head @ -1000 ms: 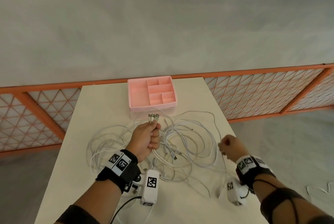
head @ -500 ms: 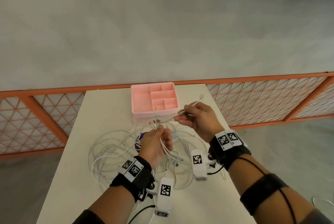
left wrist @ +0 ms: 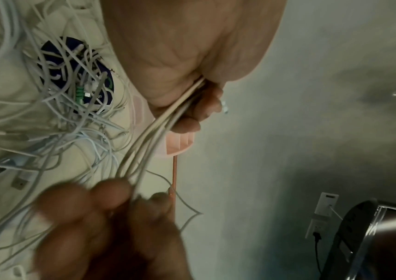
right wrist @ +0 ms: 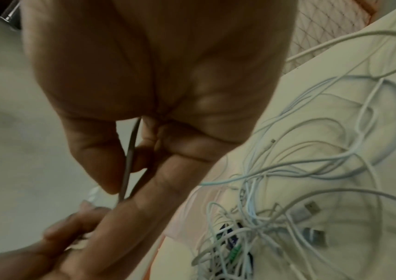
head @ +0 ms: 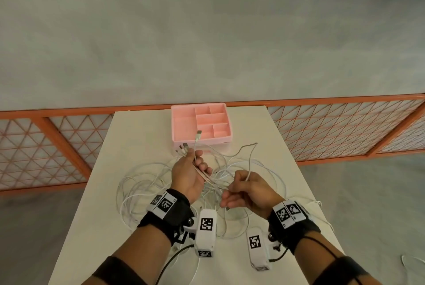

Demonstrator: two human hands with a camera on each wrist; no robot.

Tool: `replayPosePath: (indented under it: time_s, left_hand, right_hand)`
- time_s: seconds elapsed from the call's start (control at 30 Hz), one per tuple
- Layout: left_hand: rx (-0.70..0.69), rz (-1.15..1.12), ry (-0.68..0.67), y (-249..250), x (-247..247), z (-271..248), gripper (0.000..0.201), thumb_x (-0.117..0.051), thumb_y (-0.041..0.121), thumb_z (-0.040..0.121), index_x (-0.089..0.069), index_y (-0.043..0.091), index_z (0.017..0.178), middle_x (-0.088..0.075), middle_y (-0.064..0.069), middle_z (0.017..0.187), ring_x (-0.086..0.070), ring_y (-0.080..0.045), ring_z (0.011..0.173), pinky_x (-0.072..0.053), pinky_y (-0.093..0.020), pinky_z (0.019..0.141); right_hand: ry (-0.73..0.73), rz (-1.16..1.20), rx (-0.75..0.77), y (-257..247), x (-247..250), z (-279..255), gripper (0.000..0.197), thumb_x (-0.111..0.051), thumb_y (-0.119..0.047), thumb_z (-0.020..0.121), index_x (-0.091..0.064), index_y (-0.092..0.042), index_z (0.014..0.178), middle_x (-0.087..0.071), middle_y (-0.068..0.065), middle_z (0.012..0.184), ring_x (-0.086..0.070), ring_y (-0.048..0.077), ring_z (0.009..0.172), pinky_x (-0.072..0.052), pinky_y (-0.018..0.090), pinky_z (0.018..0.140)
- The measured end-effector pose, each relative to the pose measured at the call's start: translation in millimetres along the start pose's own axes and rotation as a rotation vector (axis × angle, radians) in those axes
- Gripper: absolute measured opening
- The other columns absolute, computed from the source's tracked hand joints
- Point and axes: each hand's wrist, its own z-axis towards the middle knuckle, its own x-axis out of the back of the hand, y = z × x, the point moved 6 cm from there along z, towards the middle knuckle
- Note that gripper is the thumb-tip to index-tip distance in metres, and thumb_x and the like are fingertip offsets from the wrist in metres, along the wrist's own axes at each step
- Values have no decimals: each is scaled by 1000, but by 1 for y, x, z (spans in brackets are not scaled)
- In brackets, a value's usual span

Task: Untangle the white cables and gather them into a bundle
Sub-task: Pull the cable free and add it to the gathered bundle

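A tangle of white cables (head: 232, 169) lies spread over the middle of the cream table (head: 138, 130). My left hand (head: 197, 165) is raised over it and grips a bunch of several cable ends (left wrist: 168, 121). Their USB plugs (head: 198, 133) stick up past the fingers. Just right of it and nearer to me, my right hand (head: 239, 190) pinches one white cable (right wrist: 130, 161) between thumb and finger. That strand rises from the hand and its free end (head: 254, 144) curves off to the right. The loose tangle (right wrist: 288, 189) lies under both hands.
A pink divided tray (head: 220, 139) stands at the table's far edge, right behind the left hand. A round blue sticker (left wrist: 55, 56) lies under the tangle. Orange lattice fencing (head: 345, 128) runs behind the table. Another cable (head: 411, 261) lies on the floor at right.
My right hand came in from the right, rose to the left hand near the tray, then dropped back towards me beside it. One more plug now stands in the left hand's bunch.
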Motion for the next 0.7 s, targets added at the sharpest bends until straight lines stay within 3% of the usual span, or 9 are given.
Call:
replayPosePath:
  time_s: [0.2,0.33,0.4,0.53,0.63,0.7]
  left_hand:
    - [-51,4,-1,7,4,4,32,-42,29,107,-59,6,92,-41,3,53,-40,-10,43,-41,-30,53]
    - [-103,88,-18,8,6,1,32,-43,30,107,-59,7,92,-38,6,53,-34,-7,43,-35,-21,43]
    - [-110,121,-46,12,6,2,31,-45,31,106,-61,7,93,-35,6,54,-31,-7,44,-33,-21,42]
    - [-123,184,-106,16,2,-2,28,-49,30,105,-62,7,99,-30,5,56,-28,-7,45,-32,-22,42]
    - [-154,275,-134,15,-3,-7,20,-53,23,103,-62,6,98,-24,4,60,-26,-8,46,-31,-21,42]
    - [-173,319,-157,14,-5,-9,19,-52,21,104,-62,6,97,-21,3,62,-24,-9,47,-29,-21,42]
  right_hand:
    - [78,-10,-120,15,29,-9,22,-63,-2,90,-52,-5,72,-65,28,74,-68,34,55,-53,27,42]
    - [328,-88,-194,25,60,-6,25,-62,-21,95,-55,-2,79,-65,23,66,-64,29,49,-48,24,38]
    - [487,-23,-189,26,82,-6,25,-56,-19,97,-55,-3,78,-62,18,59,-59,26,43,-44,23,36]
    - [670,-192,-29,3,102,-3,18,-61,-17,93,-58,-1,86,-54,13,56,-47,21,41,-34,23,41]
    - [633,-404,168,-26,82,2,23,-66,-20,90,-57,-1,80,-53,10,57,-43,19,43,-35,23,42]
    - [531,-555,317,-45,55,2,22,-69,-24,89,-62,-5,81,-60,1,60,-52,13,49,-42,26,52]
